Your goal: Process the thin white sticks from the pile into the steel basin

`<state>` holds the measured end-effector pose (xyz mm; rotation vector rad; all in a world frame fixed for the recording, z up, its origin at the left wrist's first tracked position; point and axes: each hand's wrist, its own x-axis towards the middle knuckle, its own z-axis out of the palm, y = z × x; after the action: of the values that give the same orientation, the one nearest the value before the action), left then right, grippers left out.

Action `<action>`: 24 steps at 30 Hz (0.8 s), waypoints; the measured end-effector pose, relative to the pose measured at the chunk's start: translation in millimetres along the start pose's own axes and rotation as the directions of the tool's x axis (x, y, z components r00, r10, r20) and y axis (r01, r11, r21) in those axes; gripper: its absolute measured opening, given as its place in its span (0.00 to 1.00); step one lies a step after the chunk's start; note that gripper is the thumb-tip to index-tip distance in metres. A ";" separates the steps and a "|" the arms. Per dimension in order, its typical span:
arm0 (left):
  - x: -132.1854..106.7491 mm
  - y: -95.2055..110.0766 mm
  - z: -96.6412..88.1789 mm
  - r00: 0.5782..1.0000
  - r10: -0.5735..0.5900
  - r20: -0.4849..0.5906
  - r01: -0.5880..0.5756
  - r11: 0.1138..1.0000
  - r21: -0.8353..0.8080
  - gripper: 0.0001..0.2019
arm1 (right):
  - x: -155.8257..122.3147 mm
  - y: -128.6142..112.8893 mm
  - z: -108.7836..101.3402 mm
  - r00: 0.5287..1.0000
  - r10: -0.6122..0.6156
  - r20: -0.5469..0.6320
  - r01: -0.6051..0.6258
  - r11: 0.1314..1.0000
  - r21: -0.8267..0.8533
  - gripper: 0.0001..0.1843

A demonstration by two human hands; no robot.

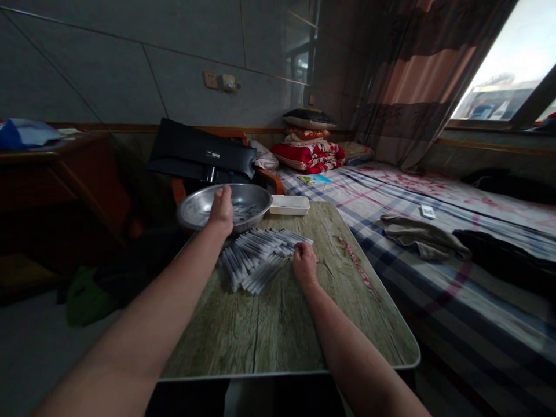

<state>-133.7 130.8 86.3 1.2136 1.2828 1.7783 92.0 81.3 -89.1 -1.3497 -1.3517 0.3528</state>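
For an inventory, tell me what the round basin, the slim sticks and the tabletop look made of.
Round basin: bare metal, perhaps stainless steel, shiny, from its grey sheen and highlights.
Slim sticks: probably smooth plastic, given their pale, translucent-looking shafts, though blur leaves it open.
Tabletop: seemingly wood-grain laminate, low-sheen, as its grain pattern meets a pale edging; wood remains possible.

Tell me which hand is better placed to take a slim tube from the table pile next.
The right hand, most likely: it is at the right edge of the pile of slim tubes, while the left hand is over the metal basin.
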 end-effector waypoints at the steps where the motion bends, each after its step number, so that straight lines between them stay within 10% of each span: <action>1: -12.7 -7.5 -3.2 1.000 0.005 -0.012 -0.005 1.000 0.029 0.16 | 0.2 0.1 0.1 1.000 0.006 0.000 -0.006 1.000 0.001 0.08; 4: -58.7 -25.6 -8.6 0.966 -0.045 0.256 -0.021 0.968 0.250 0.17 | 1.3 0.3 0.1 0.999 0.032 -0.009 -0.031 0.999 0.018 0.08; 7: -103.3 -37.4 -9.0 0.773 -0.110 0.625 -0.277 0.827 0.489 0.09 | 2.2 0.3 -0.4 0.998 0.068 -0.016 -0.067 0.997 0.032 0.08; 11: -146.4 -49.3 -2.7 0.632 -0.189 0.751 -0.555 0.566 0.610 0.08 | 2.2 0.6 -0.6 0.996 0.088 -0.011 -0.088 0.996 0.026 0.08; 17: -171.7 -56.7 15.5 0.706 -0.330 0.627 -0.535 0.332 0.777 0.11 | 1.3 0.7 -0.9 0.999 0.053 0.002 -0.053 0.999 0.001 0.10; 24: -166.1 -69.3 24.5 0.795 -0.334 0.506 -0.425 0.288 0.858 0.17 | 1.0 -1.0 -0.5 0.997 0.063 0.040 -0.063 0.998 -0.021 0.10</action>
<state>-49.5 18.6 -29.1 2.2440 1.9212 0.2086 92.3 81.7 -87.6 -1.4108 -1.3515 0.4123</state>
